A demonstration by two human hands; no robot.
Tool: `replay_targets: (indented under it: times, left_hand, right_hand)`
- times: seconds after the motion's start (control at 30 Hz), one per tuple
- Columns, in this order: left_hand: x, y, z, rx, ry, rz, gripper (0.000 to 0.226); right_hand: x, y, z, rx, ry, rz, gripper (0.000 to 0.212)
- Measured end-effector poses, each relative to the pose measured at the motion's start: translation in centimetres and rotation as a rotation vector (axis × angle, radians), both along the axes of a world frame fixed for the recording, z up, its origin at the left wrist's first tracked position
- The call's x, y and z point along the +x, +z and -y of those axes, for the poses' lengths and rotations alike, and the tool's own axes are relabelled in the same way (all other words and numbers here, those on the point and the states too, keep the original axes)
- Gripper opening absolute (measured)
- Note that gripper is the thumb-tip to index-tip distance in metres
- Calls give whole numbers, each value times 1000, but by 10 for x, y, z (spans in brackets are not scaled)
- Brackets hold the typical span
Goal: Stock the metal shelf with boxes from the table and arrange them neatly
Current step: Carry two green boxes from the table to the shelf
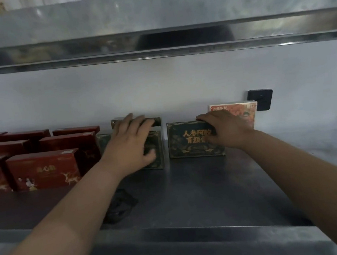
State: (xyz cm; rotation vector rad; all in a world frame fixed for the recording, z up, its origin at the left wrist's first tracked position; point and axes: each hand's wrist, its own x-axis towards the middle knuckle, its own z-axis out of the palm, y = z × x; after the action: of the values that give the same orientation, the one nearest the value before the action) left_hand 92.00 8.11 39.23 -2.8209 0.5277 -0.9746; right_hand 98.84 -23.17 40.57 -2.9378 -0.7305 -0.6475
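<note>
L hand (130, 143) grips a dark green box (158, 159) on the metal shelf (200, 186); R hand (225, 128), apart, clutches top corner of gold-lettered box (189, 143), w/ red boxes (44, 170) at left.

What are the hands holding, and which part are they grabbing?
The left hand grips a dark green box over its top edge, thumb on the front. The right hand grips the gold-lettered green box at its top right corner.

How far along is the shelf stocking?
Done: red boxes stand in rows at the left of the shelf. In hand: left hand lies over one green box, right hand grips the top of the gold-lettered green box; a gap separates them. Left: lining those up; the table is out of view, so remaining stock is unknown.
</note>
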Motion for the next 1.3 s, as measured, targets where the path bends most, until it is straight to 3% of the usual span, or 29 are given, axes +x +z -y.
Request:
replay_targets:
  times: [0.1, 0.17, 0.27, 0.37, 0.5, 0.67, 0.93, 1.03, 1.1, 1.2, 1.3]
  left_hand:
    - [-8, 2, 56, 21, -248, 108, 60]
    - [-9, -4, 94, 24, -321, -2, 54]
    - [-2, -16, 132, 91, -275, -161, 55]
    - [8, -24, 153, 117, -179, -284, 59]
    - [15, -34, 163, 83, -135, -386, 61]
    - [16, -50, 167, 97, -123, -413, 61]
    - [20, -55, 165, 68, -132, -406, 62]
    - [23, -55, 163, 71, -130, -403, 63]
    - [24, -55, 163, 76, -131, -406, 64]
    - [22, -56, 163, 67, -142, -420, 62]
    - [20, -51, 159, 70, -136, -458, 58]
  right_hand:
    - [3, 4, 22, 249, 78, 4, 60]
    - [16, 9, 47, 352, 67, 112, 51]
    - [51, 13, 84, 247, -112, 123, 59]
    - [64, 20, 98, 136, -257, -87, 63]
    - [64, 29, 104, 181, -164, -55, 45]
    - [63, 33, 137, 224, -114, -75, 33]
    - [55, 35, 197, 193, -232, -34, 43]
    - [49, 40, 195, 195, -267, -114, 49]
    - [45, 42, 184, 148, -271, -67, 56]
    - [43, 35, 152, 123, -96, 76, 63]
    - [28, 25, 98, 163, 161, 33, 55]
